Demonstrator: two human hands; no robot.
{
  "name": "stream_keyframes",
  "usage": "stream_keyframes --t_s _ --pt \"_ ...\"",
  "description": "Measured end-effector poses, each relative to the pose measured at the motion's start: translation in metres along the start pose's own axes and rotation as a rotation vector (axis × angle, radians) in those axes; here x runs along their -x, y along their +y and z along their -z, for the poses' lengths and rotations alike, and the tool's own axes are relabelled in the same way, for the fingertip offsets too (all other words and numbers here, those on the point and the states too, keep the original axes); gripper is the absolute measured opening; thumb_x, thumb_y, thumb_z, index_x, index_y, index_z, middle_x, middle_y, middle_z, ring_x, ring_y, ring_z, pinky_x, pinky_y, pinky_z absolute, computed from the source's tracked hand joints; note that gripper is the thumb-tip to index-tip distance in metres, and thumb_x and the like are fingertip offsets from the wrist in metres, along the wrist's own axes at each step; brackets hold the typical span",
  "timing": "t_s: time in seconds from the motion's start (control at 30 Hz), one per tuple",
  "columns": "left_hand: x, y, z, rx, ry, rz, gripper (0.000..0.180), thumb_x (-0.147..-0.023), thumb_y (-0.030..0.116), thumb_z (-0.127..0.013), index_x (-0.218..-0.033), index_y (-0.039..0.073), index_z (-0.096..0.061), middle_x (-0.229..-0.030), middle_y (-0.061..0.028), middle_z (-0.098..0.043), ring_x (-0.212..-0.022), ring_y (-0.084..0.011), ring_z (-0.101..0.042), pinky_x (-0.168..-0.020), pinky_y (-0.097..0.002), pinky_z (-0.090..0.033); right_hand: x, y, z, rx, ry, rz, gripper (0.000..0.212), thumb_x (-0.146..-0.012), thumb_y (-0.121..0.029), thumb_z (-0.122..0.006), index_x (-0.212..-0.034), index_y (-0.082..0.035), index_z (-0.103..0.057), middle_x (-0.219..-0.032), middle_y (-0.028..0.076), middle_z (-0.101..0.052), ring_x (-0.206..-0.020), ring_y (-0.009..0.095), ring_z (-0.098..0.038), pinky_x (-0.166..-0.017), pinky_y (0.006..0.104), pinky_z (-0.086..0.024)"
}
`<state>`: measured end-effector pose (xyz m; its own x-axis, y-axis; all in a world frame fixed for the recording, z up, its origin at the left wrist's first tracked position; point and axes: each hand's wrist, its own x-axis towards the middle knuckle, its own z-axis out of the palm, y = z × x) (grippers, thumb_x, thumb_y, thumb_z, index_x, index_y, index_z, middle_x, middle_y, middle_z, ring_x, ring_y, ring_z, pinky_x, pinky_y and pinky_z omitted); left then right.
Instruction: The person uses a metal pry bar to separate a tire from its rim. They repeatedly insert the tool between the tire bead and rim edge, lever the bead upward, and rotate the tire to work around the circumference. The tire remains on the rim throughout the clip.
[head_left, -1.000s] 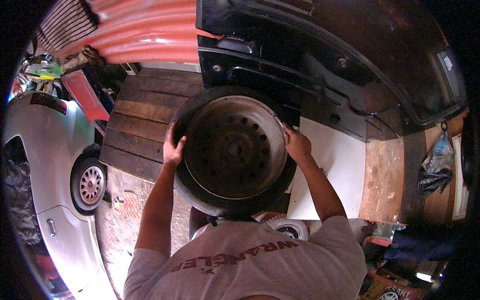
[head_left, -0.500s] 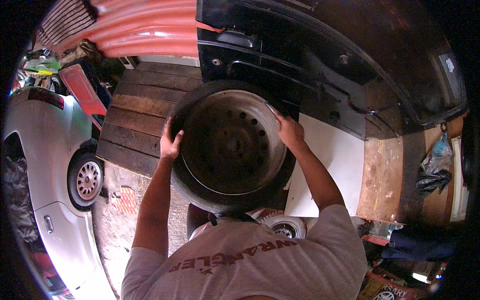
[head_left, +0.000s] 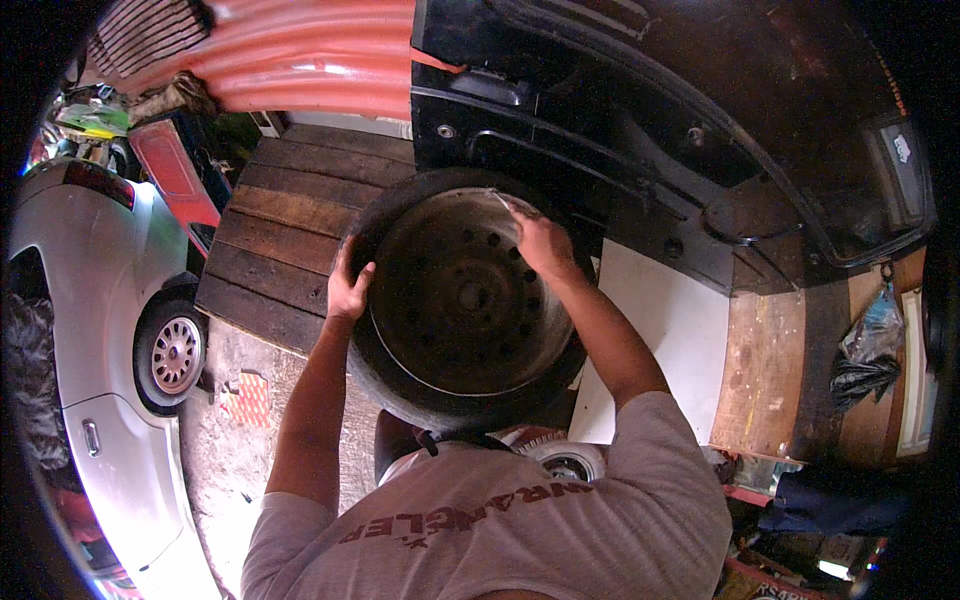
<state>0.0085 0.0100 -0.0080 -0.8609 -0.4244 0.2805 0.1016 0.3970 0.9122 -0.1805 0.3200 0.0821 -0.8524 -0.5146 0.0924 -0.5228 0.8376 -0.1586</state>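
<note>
A dark steel wheel [head_left: 450, 345] with round holes about its hub faces me, fitted inside a black tyre [head_left: 400, 400]. On the left side, my left hand [head_left: 350, 285] grips the tyre, thumb apart on the face and fingers round the outer side. My right hand [head_left: 543, 245] is closed at the upper right of the wheel's rim. From its fingers a small, thin, light-coloured piece [head_left: 502, 199] sticks out and touches the rim edge; its kind is too small to make out.
Behind the tyre lies a dark plank platform [head_left: 290, 215], with a large black vehicle panel [head_left: 580, 130] at the upper right. A white board [head_left: 650, 340] is on the right. A silver car [head_left: 120, 300] stands at left. Below the tyre another small wheel [head_left: 570, 465] shows.
My right hand has moved up and left along the rim with the thin piece. My left hand keeps its grip on the tyre, and the whole view has shifted slightly.
</note>
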Motion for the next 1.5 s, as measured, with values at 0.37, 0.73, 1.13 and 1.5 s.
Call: stream_keyframes --t_s 0.37,0.73,1.13,1.5 --pt "0.002 0.003 0.003 0.000 0.010 0.012 0.067 -0.087 0.032 -0.061 -0.138 -0.004 -0.038 -0.139 -0.0232 -0.044 -0.133 -0.0324 -0.039 -0.110 -0.0378 -0.029 0.026 0.021 0.016 -0.042 -0.007 -0.043 0.041 -0.089 -0.022 -0.054 -0.130 -0.024 -0.055 -0.094 0.018 -0.066 -0.083 0.038 -0.064 -0.073 0.0469 -0.052" --pt "0.004 -0.002 0.008 0.101 0.021 0.016 0.068 -0.088 0.033 -0.059 -0.138 -0.007 -0.036 -0.139 -0.0217 -0.045 -0.132 -0.0298 -0.040 -0.110 -0.0363 -0.028 0.021 0.003 0.024 -0.108 -0.056 -0.169 0.034 -0.090 -0.027 -0.054 -0.123 -0.019 -0.060 -0.098 0.018 -0.065 -0.087 0.038 -0.063 -0.075 0.0470 -0.051" --pt "0.003 -0.006 0.006 0.119 0.012 -0.004 0.066 -0.088 0.029 -0.060 -0.138 -0.007 -0.036 -0.141 -0.0221 -0.043 -0.133 -0.0297 -0.038 -0.110 -0.0368 -0.027 0.072 0.001 0.038 -0.030 -0.205 -0.330 0.034 -0.090 -0.020 -0.053 -0.123 -0.018 -0.060 -0.110 0.017 -0.064 -0.100 0.036 -0.061 -0.085 0.0437 -0.049" --pt "0.004 -0.001 0.008 0.165 -0.006 0.007 0.067 -0.089 0.032 -0.059 -0.139 -0.006 -0.035 -0.140 -0.0205 -0.044 -0.132 -0.0301 -0.040 -0.110 -0.0378 -0.028 0.031 -0.013 0.002 -0.080 -0.162 -0.225 0.035 -0.087 -0.020 -0.057 -0.121 -0.023 -0.063 -0.101 0.015 -0.067 -0.091 0.036 -0.064 -0.077 0.0457 -0.051"
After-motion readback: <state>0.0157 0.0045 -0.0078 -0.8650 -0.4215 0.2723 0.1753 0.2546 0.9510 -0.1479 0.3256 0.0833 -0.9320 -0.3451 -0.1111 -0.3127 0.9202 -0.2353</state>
